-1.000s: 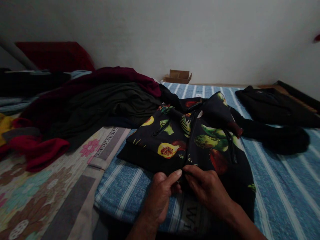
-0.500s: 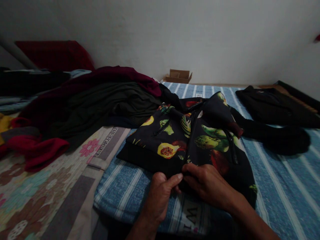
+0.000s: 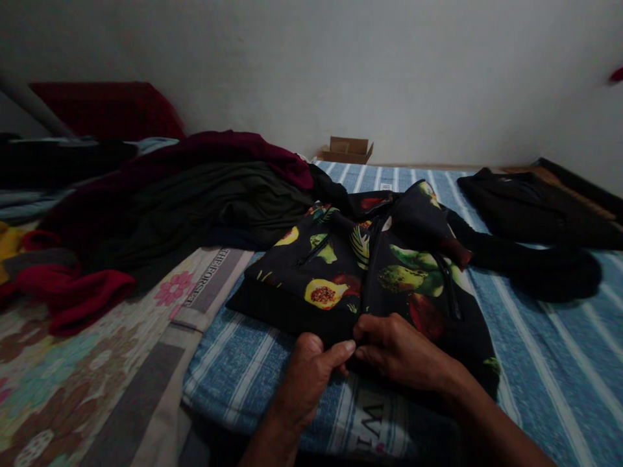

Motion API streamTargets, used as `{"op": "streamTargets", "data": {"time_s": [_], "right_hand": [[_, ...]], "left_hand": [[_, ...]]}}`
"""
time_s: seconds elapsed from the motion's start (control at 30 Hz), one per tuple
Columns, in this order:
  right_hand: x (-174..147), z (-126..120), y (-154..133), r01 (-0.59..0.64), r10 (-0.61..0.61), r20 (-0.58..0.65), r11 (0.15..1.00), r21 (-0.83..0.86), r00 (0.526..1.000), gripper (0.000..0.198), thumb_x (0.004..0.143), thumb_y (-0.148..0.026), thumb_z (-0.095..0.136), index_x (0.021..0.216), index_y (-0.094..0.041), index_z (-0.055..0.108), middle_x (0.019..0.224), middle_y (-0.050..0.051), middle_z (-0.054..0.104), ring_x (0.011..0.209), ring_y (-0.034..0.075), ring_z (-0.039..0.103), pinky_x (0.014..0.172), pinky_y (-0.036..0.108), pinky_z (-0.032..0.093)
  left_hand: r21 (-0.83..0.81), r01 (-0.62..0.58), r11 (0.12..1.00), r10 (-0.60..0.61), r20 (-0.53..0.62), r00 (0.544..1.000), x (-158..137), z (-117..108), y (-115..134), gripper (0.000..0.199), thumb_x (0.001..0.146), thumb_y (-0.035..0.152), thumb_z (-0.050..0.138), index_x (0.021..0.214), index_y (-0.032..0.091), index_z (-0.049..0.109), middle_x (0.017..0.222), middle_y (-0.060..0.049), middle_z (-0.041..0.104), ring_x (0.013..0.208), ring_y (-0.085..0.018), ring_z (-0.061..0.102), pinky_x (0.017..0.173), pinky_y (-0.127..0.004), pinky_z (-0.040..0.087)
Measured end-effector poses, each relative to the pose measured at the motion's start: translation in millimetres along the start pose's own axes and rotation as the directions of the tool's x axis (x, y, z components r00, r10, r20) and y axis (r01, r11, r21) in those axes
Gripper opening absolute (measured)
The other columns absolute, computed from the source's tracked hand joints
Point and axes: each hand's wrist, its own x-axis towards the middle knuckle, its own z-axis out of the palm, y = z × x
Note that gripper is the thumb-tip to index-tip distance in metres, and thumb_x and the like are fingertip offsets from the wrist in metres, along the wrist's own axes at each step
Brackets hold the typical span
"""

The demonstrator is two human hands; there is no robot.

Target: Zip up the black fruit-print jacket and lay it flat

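Note:
A black zip jacket [image 3: 326, 253] with a fruit print lies front up, its dark hem band toward me. My left hand [image 3: 311, 370] pinches the hem at the bottom of the front opening, thumb on top. Right beside it, my right hand [image 3: 402, 350] grips the same spot with bent fingers at the lower end of the zipper [image 3: 370, 266]. The zipper's end and whatever small part sits between the fingertips are hidden. One black sleeve [image 3: 530, 263] stretches out to the right.
Left of the jacket lies a heap of dark green and maroon clothes [image 3: 219, 194], with red and yellow garments [image 3: 82, 292] nearer me. A folded dark garment [image 3: 540, 201] lies at the right. Under everything is a blue striped sheet [image 3: 233, 370]; a cardboard box [image 3: 346, 150] stands by the wall.
Almost nothing differs. Both hands stay at the bottom of the zipper, with the right hand shifted very slightly; the jacket lies as before.

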Motion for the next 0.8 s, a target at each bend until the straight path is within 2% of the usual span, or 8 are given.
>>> {"op": "streamTargets", "data": {"time_s": [0.17, 0.3, 0.47, 0.57, 0.8], "right_hand": [[4.7, 5.7, 9.0, -0.066, 0.058, 0.036, 0.946, 0.316, 0.998, 0.011, 0.083, -0.023, 0.052, 0.074, -0.019, 0.047, 0.046, -0.009, 0.041, 0.038, 0.005, 0.038, 0.039, 0.016, 0.025], [6.9, 4.7, 11.8, -0.100, 0.117, -0.007, 0.872, 0.479, 0.993, 0.014, 0.082, -0.029, 0.053, 0.075, -0.019, 0.045, 0.048, -0.010, 0.038, 0.036, 0.005, 0.036, 0.034, 0.015, 0.027], [7.5, 4.1, 11.0, -0.153, 0.130, 0.080, 0.838, 0.525, 0.988, 0.012, 0.080, -0.029, 0.054, 0.078, -0.019, 0.046, 0.049, -0.010, 0.042, 0.036, 0.005, 0.039, 0.033, 0.014, 0.030], [6.7, 5.0, 8.8, -0.185, 0.151, 0.107, 0.816, 0.548, 0.983, 0.012, 0.079, -0.028, 0.054, 0.081, -0.018, 0.048, 0.048, -0.010, 0.044, 0.034, 0.005, 0.039, 0.032, 0.014, 0.031], [5.6, 8.3, 3.8, -0.209, 0.189, 0.095, 0.803, 0.558, 0.977, 0.007, 0.077, -0.024, 0.052, 0.078, -0.018, 0.048, 0.048, -0.010, 0.043, 0.033, 0.004, 0.037, 0.030, 0.013, 0.030]], "left_hand": [[-0.006, 0.012, 1.000, -0.012, 0.020, 1.000, 0.1, 0.1, 2.0, 0.021, 0.063, 0.033, 0.068, 0.055, 0.014, 0.065, 0.051, -0.001, 0.057, 0.048, -0.012, 0.049, 0.048, -0.023, 0.040], [-0.044, 0.014, 0.999, -0.014, -0.007, 1.000, -0.3, -0.8, 2.3, 0.020, 0.060, 0.030, 0.070, 0.051, 0.013, 0.063, 0.048, -0.002, 0.056, 0.045, -0.011, 0.048, 0.046, -0.023, 0.039], [-0.127, 0.029, 0.991, -0.029, 0.005, 1.000, -0.5, -2.3, 3.5, 0.036, 0.065, 0.038, 0.069, 0.041, 0.013, 0.058, 0.046, -0.004, 0.054, 0.048, -0.012, 0.050, 0.049, -0.023, 0.041], [-0.138, 0.049, 0.989, -0.046, 0.028, 0.999, -0.5, -2.5, 4.4, 0.039, 0.067, 0.039, 0.067, 0.040, 0.013, 0.058, 0.048, -0.005, 0.057, 0.049, -0.012, 0.051, 0.050, -0.024, 0.041], [-0.187, 0.060, 0.981, -0.062, -0.007, 0.998, 0.8, -0.8, 3.7, 0.041, 0.068, 0.041, 0.067, 0.040, 0.012, 0.058, 0.046, -0.005, 0.055, 0.049, -0.012, 0.051, 0.052, -0.024, 0.042]]}}
